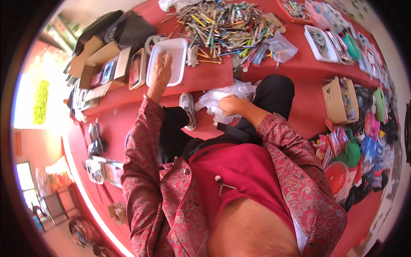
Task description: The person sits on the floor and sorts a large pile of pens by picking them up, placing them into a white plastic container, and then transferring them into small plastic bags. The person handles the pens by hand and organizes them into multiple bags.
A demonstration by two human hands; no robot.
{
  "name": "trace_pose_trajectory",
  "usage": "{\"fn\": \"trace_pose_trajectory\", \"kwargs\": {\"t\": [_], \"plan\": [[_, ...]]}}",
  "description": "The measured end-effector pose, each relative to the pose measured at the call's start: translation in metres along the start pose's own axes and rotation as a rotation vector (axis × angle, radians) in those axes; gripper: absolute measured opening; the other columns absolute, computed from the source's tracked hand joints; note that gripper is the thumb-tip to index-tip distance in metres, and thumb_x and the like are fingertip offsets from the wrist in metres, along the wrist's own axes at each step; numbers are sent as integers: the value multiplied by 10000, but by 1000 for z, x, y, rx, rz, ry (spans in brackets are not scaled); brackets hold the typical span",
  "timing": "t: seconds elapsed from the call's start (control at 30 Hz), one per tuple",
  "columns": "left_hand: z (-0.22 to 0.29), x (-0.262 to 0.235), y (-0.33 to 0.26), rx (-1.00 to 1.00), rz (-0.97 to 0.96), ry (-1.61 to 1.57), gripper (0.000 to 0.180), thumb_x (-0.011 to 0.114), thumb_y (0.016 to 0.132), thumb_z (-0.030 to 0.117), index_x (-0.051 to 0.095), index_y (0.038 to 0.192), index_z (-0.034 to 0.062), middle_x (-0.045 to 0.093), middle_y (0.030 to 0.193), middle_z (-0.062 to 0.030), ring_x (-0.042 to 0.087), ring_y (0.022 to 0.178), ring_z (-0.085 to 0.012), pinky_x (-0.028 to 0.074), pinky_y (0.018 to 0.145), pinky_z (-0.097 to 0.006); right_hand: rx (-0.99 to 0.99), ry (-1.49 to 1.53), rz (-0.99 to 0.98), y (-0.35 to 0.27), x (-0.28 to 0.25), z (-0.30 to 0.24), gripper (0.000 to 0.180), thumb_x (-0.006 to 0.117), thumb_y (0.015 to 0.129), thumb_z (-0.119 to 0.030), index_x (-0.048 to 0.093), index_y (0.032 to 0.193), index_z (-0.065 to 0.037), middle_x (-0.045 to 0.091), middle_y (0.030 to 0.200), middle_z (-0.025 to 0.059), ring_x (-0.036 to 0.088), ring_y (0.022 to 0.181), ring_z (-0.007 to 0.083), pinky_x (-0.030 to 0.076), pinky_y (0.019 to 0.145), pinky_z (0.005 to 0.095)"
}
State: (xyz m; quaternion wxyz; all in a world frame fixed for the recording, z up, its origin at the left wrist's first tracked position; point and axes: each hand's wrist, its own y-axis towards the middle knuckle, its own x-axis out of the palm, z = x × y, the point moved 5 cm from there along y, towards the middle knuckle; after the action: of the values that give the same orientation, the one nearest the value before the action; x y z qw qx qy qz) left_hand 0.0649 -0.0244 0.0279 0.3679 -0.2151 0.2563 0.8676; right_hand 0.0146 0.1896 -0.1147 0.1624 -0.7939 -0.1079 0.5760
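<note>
The person's left arm, in a dark red patterned sleeve, reaches straight forward and away from the body, nearly at full stretch, ending in the bare left hand (pixel 161 72), which lies palm down with its fingers pointing ahead and loosely together, the grip not closed on anything that can be seen. The right arm, in the same patterned sleeve pushed back to mid-forearm, is bent at the elbow and angled inward across the lap, its bare right hand (pixel 231 105) knuckles up with the fingers curled downward
</note>
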Motion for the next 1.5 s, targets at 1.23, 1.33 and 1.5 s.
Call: {"fn": "trace_pose_trajectory", "kwargs": {"t": [1.23, 1.33, 1.5], "plan": [[3, 145, 14, -505, -830, -609, 258, 481, 813, 161, 533, 1002, -8, 585, 867, -68, 535, 756, -120, 412, 723, -238, 680, 440, 153, 73, 162, 166, 205, 521, 693, -106, 618, 847, -11, 603, 854, 200, 587, 833, 330, 483, 684, 392], [-3, 143, 24, -460, -743, -613, 249, 469, 813, 149, 536, 992, -11, 584, 854, -63, 535, 739, -114, 412, 710, -230, 597, 426, 46, 66, 160, 158, 190, 519, 681, -100, 645, 803, -26, 613, 846, 175, 590, 829, 322, 484, 677, 394], [-6, 148, 47, -345, -640, -617, 250, 461, 814, 144, 537, 995, -10, 590, 848, -54, 540, 738, -107, 415, 695, -217, 655, 604, -101, 46, 166, 199, 209, 535, 659, -160, 637, 793, -37, 598, 743, 124, 571, 642, 238, 458, 538, 360]]}}
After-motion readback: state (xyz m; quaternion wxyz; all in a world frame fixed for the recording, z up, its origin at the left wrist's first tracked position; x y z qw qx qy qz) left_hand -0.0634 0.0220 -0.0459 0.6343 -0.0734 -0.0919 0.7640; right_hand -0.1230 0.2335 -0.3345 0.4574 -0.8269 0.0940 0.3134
